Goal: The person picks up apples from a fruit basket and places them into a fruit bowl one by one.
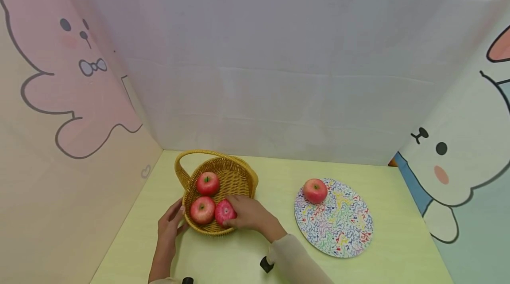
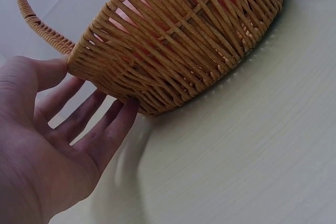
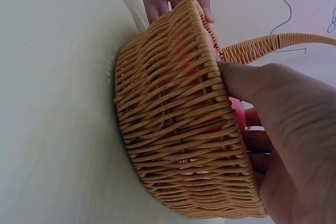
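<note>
A woven wicker basket (image 1: 235, 179) with a tall handle stands on the table at left of centre, holding red apples. Two of them, one apple (image 1: 207, 183) at the back and another apple (image 1: 202, 210) in front, lie at its left side. My right hand (image 1: 250, 214) reaches over the front right rim and grips a third apple (image 1: 225, 213) inside the basket. In the right wrist view the basket wall hides most of that apple. At the basket's left side, my left hand (image 2: 58, 124) holds the rim, thumb at the edge and fingertips against the outer weave.
Right of the basket lies a round plate (image 1: 338, 222) with a multicoloured squiggle pattern. A single apple (image 1: 315, 191) sits at its upper left edge. The pale yellow table (image 1: 402, 231) is bounded by a white back wall (image 1: 279, 75) and side walls with cartoon animals.
</note>
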`<state>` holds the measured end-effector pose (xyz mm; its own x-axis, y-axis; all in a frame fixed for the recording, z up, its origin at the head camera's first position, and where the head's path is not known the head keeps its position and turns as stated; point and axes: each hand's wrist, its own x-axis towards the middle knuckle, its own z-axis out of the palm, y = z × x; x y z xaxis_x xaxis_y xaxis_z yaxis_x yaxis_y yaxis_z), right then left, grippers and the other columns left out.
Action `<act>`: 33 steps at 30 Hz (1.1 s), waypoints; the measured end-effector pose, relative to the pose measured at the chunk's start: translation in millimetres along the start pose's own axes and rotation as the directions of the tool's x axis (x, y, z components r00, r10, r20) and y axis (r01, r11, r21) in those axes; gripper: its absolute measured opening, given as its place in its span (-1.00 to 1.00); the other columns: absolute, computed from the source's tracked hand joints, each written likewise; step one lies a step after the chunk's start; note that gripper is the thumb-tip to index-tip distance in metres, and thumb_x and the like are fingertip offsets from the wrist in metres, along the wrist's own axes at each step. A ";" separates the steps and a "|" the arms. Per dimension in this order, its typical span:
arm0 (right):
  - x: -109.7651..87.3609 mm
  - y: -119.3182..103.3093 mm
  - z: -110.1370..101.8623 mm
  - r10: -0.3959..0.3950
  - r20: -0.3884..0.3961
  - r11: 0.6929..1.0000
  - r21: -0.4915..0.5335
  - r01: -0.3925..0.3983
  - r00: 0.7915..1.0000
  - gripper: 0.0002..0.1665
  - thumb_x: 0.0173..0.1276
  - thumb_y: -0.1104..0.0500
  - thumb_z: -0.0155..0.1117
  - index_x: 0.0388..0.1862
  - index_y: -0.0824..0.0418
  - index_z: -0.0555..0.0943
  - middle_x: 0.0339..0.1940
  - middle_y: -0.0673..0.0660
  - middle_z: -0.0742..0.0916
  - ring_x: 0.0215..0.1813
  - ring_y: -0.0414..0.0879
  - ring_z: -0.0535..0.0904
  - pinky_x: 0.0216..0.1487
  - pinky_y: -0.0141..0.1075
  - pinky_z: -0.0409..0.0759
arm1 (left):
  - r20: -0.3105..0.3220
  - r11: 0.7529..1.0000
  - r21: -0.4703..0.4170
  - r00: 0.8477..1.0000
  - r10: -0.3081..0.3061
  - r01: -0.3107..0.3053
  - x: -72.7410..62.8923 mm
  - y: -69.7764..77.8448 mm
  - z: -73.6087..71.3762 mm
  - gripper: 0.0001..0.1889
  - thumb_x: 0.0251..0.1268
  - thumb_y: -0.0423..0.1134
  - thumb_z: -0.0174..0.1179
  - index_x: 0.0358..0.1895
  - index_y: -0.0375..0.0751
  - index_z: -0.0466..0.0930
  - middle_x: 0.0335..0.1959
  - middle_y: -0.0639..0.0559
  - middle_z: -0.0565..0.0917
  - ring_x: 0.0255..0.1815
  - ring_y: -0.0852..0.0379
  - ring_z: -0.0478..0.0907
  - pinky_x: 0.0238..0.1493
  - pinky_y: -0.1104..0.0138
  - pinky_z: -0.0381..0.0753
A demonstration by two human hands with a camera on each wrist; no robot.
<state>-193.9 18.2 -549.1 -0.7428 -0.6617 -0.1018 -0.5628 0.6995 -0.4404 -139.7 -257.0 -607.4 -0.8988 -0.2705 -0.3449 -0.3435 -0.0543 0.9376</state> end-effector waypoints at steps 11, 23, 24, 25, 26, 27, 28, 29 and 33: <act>-2.0 7.6 4.3 -0.006 -0.078 0.986 0.164 0.019 0.997 -0.12 0.37 -0.23 0.44 0.53 0.15 0.44 0.40 0.11 0.63 0.40 -0.02 0.55 0.42 -0.18 0.58 | 0.001 1.000 -0.008 1.000 0.021 -0.021 0.0 -2.3 0.7 -0.38 0.56 0.08 0.19 0.56 -0.04 0.39 0.09 0.57 0.58 0.04 0.61 0.58 -0.04 0.44 0.75; -17.4 5.7 -4.7 0.005 -0.162 0.948 0.316 0.047 0.987 -0.08 0.35 -0.25 0.46 0.55 0.12 0.42 0.45 0.11 0.59 0.46 0.03 0.51 0.40 -0.07 0.60 | 0.008 1.000 -0.009 1.000 0.008 -0.008 -1.6 -2.6 -0.7 -0.39 0.61 0.06 0.14 0.59 -0.02 0.35 0.08 0.61 0.57 0.04 0.63 0.56 -0.04 0.46 0.74; -18.9 5.5 -5.7 0.009 -0.164 0.945 0.323 0.045 0.986 -0.08 0.34 -0.25 0.47 0.55 0.11 0.43 0.45 0.10 0.60 0.46 0.03 0.51 0.40 -0.07 0.61 | 0.007 1.000 -0.009 1.000 0.004 -0.004 -1.7 -2.3 -0.8 -0.40 0.61 0.05 0.14 0.59 0.00 0.35 0.08 0.61 0.57 0.04 0.63 0.56 -0.04 0.46 0.74; -20.3 5.4 -6.7 0.012 -0.166 0.944 0.328 0.044 0.986 -0.09 0.34 -0.25 0.47 0.54 0.10 0.43 0.45 0.09 0.60 0.46 0.03 0.50 0.40 -0.07 0.61 | 0.005 1.000 -0.010 1.000 0.003 -0.003 -1.8 -1.9 -0.8 -0.41 0.61 0.04 0.13 0.59 0.00 0.35 0.08 0.61 0.57 0.04 0.63 0.56 -0.05 0.46 0.74; -21.6 5.3 -7.6 0.013 -0.168 0.941 0.335 0.045 0.986 -0.09 0.34 -0.25 0.47 0.54 0.11 0.43 0.45 0.09 0.59 0.47 0.03 0.50 0.40 -0.07 0.60 | 0.005 1.000 -0.010 1.000 0.003 -0.003 -1.9 -1.5 -0.8 -0.41 0.61 0.04 0.13 0.59 0.00 0.35 0.08 0.61 0.57 0.04 0.63 0.56 -0.05 0.46 0.74; -22.9 5.1 -8.5 0.015 -0.169 0.939 0.342 0.045 0.985 -0.09 0.34 -0.24 0.48 0.54 0.11 0.43 0.45 0.08 0.59 0.47 0.02 0.50 0.41 -0.06 0.60 | 0.004 1.000 -0.010 1.000 0.002 -0.002 -1.8 -1.3 -0.9 -0.41 0.62 0.03 0.13 0.59 0.00 0.35 0.07 0.61 0.57 0.04 0.63 0.56 -0.05 0.46 0.74; -24.2 4.8 -9.6 0.017 -0.170 0.935 0.351 0.045 0.985 -0.09 0.34 -0.23 0.49 0.54 0.11 0.43 0.46 0.08 0.59 0.47 0.02 0.49 0.41 -0.06 0.60 | 0.004 1.000 -0.010 1.000 0.002 -0.002 -1.6 -1.2 -0.9 -0.42 0.62 0.02 0.13 0.59 0.00 0.35 0.07 0.61 0.57 0.04 0.62 0.56 -0.05 0.46 0.74; -25.3 4.9 -10.2 0.018 -0.170 0.934 0.355 0.044 0.985 -0.09 0.33 -0.23 0.49 0.54 0.11 0.43 0.46 0.08 0.59 0.48 0.03 0.49 0.42 -0.06 0.59 | 0.003 1.000 -0.011 1.000 0.001 -0.001 -1.6 -1.0 -0.9 -0.42 0.62 0.02 0.13 0.59 0.00 0.35 0.06 0.61 0.57 0.03 0.63 0.56 -0.05 0.46 0.74; -29.9 5.2 -11.4 0.021 -0.173 0.925 0.377 0.047 0.985 -0.06 0.33 -0.22 0.50 0.57 0.09 0.40 0.47 0.08 0.58 0.47 0.02 0.50 0.40 -0.06 0.61 | 0.003 1.000 -0.014 1.000 -0.001 0.001 -1.3 -1.0 -1.0 -0.42 0.62 0.01 0.13 0.59 0.00 0.35 0.05 0.63 0.58 0.03 0.63 0.57 -0.05 0.45 0.74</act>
<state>-178.8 44.7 -538.2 -0.8061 -0.5901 0.0450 -0.4183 0.5143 -0.7487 -137.9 -257.5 -607.8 -0.8992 -0.2676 -0.3463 -0.3408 -0.0683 0.9377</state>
